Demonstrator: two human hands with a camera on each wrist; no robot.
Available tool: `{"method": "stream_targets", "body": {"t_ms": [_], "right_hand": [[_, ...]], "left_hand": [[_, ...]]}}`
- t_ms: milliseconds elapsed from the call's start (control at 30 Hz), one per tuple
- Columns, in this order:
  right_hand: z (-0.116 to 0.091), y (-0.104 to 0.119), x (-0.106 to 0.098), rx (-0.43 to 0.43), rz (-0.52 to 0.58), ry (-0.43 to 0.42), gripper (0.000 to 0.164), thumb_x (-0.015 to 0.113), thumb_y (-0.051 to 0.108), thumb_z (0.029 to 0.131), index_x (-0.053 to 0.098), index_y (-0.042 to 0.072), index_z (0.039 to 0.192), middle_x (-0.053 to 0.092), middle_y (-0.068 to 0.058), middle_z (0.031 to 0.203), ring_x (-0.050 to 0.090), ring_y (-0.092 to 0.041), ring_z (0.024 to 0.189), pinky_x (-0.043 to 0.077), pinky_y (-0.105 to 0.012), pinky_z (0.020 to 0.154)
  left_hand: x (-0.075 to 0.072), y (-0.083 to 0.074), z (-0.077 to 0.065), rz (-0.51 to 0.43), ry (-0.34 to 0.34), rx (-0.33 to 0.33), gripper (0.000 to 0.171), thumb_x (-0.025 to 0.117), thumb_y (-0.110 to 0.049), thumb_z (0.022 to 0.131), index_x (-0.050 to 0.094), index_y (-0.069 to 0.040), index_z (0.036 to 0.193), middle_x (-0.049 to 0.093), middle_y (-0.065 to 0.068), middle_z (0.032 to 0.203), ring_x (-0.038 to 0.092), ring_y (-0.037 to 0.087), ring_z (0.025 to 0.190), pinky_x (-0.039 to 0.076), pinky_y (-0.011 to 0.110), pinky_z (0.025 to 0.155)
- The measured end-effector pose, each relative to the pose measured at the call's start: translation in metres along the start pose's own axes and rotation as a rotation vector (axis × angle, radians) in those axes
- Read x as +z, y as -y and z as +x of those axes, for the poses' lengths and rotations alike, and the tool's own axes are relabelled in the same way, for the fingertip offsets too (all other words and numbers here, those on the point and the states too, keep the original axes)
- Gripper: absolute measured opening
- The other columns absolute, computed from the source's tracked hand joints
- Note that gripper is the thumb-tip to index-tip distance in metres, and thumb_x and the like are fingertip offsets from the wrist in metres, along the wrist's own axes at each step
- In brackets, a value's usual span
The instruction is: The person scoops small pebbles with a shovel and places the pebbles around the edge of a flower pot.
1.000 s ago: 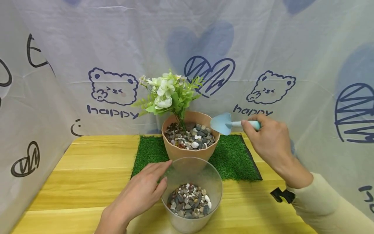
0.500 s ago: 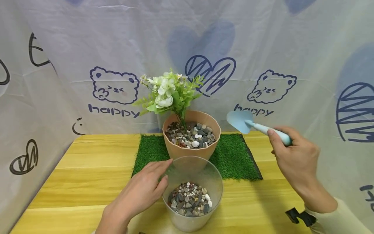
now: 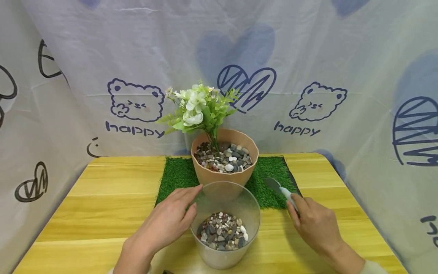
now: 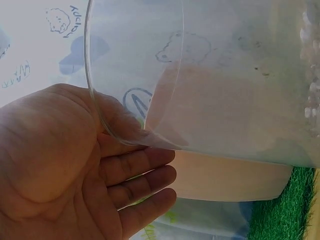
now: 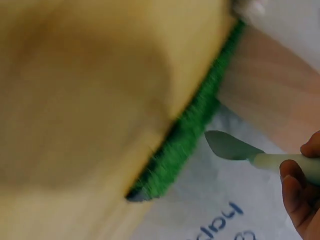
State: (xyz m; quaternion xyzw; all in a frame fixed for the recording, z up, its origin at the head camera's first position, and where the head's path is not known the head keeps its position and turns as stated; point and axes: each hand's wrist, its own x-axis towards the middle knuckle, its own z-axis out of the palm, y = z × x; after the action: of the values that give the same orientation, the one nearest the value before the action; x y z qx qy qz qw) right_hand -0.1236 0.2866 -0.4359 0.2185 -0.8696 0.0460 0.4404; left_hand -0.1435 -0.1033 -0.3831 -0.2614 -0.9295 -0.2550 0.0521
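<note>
My left hand rests at the left rim of a clear plastic bucket; in the left wrist view its fingers extend nearly straight beside the bucket wall. Grey, brown and white pebbles cover the bucket's bottom. To the right of the bucket, my right hand grips a light-blue hand trowel by its handle. The trowel's blade is seen nearly edge-on, over the grass mat in the head view. No pebbles show on it.
Behind the bucket stands an orange-pink flowerpot holding pebbles and white artificial flowers. It sits on a green artificial grass mat on the wooden table. A printed cloth hangs around the back and sides.
My right hand drew the trowel away from the flowerpot to the right, then lowered it toward the table and turned the blade edge-on. The left hand stayed at the bucket rim.
</note>
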Motion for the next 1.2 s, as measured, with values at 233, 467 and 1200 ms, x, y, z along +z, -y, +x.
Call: {"method": "stream_targets", "body": {"t_ms": [233, 467, 1200], "right_hand": [[-0.021, 0.037, 0.004, 0.134, -0.008, 0.294, 0.02, 0.055, 0.025, 0.1, 0.062, 0.008, 0.092, 0.046, 0.002, 0.062, 0.039, -0.012, 0.045, 0.029, -0.031, 0.034], [-0.021, 0.053, 0.005, 0.41, 0.042, 0.659, 0.02, 0.066, 0.015, 0.09, 0.048, 0.011, 0.1, 0.045, 0.004, 0.063, 0.038, -0.014, 0.046, 0.028, -0.032, 0.038], [-0.012, 0.019, 0.007, 1.136, 0.642, 0.843, 0.056, 0.069, 0.021, 0.094, 0.043, -0.007, 0.135, 0.066, -0.017, 0.089, 0.064, -0.022, 0.056, 0.06, -0.037, 0.05]], "left_hand": [[0.001, 0.001, -0.001, -0.025, 0.008, -0.026, 0.051, 0.051, -0.026, 0.109, 0.049, -0.018, 0.16, 0.057, 0.001, 0.156, 0.053, 0.023, 0.144, 0.045, 0.048, 0.12], [0.0, 0.002, -0.001, -0.056, 0.014, -0.04, 0.051, 0.051, -0.027, 0.109, 0.049, -0.017, 0.159, 0.057, 0.002, 0.156, 0.053, 0.024, 0.144, 0.046, 0.048, 0.12], [0.001, 0.002, 0.0, -0.071, 0.027, -0.048, 0.052, 0.051, -0.028, 0.11, 0.048, -0.017, 0.16, 0.057, 0.004, 0.156, 0.054, 0.024, 0.143, 0.045, 0.048, 0.12]]}}
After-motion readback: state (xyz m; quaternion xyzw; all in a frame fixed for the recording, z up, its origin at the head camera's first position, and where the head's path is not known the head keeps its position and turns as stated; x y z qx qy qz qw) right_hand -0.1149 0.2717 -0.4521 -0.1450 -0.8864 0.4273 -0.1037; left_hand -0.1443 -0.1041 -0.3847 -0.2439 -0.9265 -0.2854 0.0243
